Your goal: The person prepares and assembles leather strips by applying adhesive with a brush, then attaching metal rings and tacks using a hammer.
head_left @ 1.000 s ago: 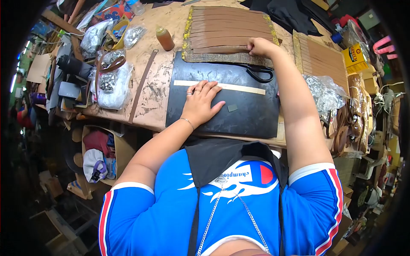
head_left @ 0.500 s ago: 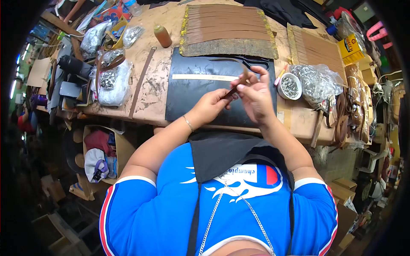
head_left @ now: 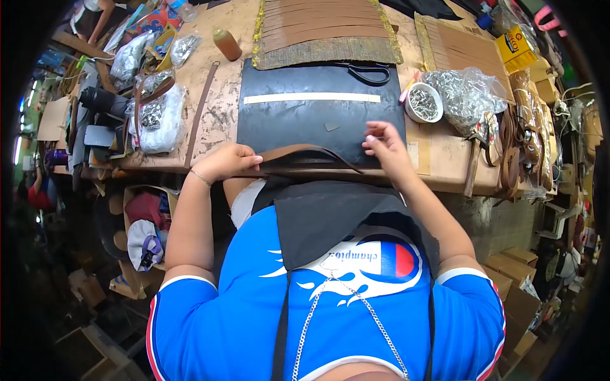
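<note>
My left hand [head_left: 230,160] is closed on one end of a brown leather strap [head_left: 297,149], which arches to the right over the front edge of a black mat [head_left: 286,120]. My right hand [head_left: 386,147] hovers over the mat's right side, fingers apart and holding nothing, a little beyond the strap's free end. Between the hands, a small dark scrap [head_left: 332,127] lies on the mat. Farther back on it are a pale ruler strip [head_left: 311,98] and black-handled scissors [head_left: 370,76].
Brown strips on a board [head_left: 327,32] lie behind the mat. At right are a white bowl of metal pieces [head_left: 424,103] and a filled plastic bag [head_left: 467,95]. A bottle [head_left: 227,44] and long strap [head_left: 202,114] are at left. A person's arm [head_left: 101,22] shows at top left.
My left hand has moved left and down with the strap. My right hand has let go and opened. The scrap and scissors handles now show. The person's arm has appeared at top left.
</note>
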